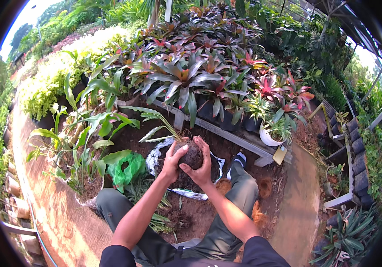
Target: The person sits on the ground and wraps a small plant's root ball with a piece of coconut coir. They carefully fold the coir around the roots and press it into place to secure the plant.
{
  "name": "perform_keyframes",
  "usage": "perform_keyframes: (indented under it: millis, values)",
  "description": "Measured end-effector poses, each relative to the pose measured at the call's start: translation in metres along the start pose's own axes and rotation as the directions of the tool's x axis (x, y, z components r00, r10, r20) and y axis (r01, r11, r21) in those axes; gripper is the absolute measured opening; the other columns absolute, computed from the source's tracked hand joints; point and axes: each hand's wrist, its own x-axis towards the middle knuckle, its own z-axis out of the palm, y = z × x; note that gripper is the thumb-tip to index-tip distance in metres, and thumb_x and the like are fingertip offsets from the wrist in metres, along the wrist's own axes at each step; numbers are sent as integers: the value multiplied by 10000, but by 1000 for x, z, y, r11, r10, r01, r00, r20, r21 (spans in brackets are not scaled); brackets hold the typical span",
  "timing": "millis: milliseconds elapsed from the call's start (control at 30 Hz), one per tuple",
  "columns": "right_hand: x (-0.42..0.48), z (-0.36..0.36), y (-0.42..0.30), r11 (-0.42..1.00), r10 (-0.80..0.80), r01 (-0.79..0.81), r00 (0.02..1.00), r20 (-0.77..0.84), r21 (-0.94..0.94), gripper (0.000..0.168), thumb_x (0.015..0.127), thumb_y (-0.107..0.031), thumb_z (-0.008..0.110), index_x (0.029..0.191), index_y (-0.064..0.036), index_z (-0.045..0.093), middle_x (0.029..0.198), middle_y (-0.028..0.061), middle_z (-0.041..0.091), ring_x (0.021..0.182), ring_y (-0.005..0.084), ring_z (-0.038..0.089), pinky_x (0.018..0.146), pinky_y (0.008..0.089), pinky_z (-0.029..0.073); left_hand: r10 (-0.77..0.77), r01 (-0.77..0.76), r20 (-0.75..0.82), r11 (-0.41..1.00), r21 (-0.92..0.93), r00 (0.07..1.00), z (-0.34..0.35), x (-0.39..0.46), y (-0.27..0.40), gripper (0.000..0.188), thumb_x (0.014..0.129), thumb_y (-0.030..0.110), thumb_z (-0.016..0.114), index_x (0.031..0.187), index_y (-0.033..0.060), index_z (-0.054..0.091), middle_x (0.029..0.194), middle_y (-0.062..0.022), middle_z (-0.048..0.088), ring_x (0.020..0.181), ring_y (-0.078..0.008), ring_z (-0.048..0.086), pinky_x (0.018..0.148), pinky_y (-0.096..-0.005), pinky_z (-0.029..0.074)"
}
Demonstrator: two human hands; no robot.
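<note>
Between my palms is a round, dark root ball [191, 156] of soil, held above an opened white sack [155, 159] with dark soil in it. My left hand [173, 159] grips its left side, thumb across the front. Cupped around the right side is my right hand [201, 162], its thumb near the bottom of the ball. Long green leaves of the plant [164, 125] rise from the top of the ball and lean to the left. Fine roots stick out near my fingertips.
A crumpled green plastic bag [126, 170] lies left of the sack. Uprooted plants [159, 220] rest on the soil between my legs. Bromeliads [184, 80] crowd a metal-framed bench [217, 128] ahead. A phone [279, 154] leans by a white pot [268, 135]. Coconut-fibre pieces [223, 186] lie near my right leg.
</note>
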Motion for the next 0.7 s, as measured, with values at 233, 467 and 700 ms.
perform_keyframes:
  millis: [233, 467, 700]
  values:
    - [-1, 9, -15, 995, -41, 37, 998, -45, -90, 730, 704, -381, 902, 1228, 19, 590, 1295, 210, 590, 1215, 343, 588, 1042, 439, 472, -126, 109, -44, 953, -281, 991, -33, 12, -27, 699, 881, 207, 654, 1470, 30, 321, 1168, -104, 612, 1072, -217, 640, 979, -399, 531]
    - [8, 4, -5, 998, -32, 32, 999, 2, -45, 694, 696, -349, 912, 1208, 9, 611, 1265, 189, 616, 1166, 325, 625, 1012, 427, 501, -41, 41, -58, 999, -1, 997, -21, 8, -9, 479, 929, 342, 673, 1303, 75, 539, 1167, -59, 630, 1071, -176, 631, 902, -390, 541]
    - [13, 1, -10, 962, -261, 270, 954, 147, -41, 735, 708, -395, 903, 1266, -51, 570, 1322, 197, 562, 1232, 351, 571, 1050, 464, 468, -308, 313, 56, 937, -152, 950, -17, 0, 22, 436, 989, 531, 550, 1177, 149, 642, 1080, -65, 707, 958, -224, 706, 887, -389, 577]
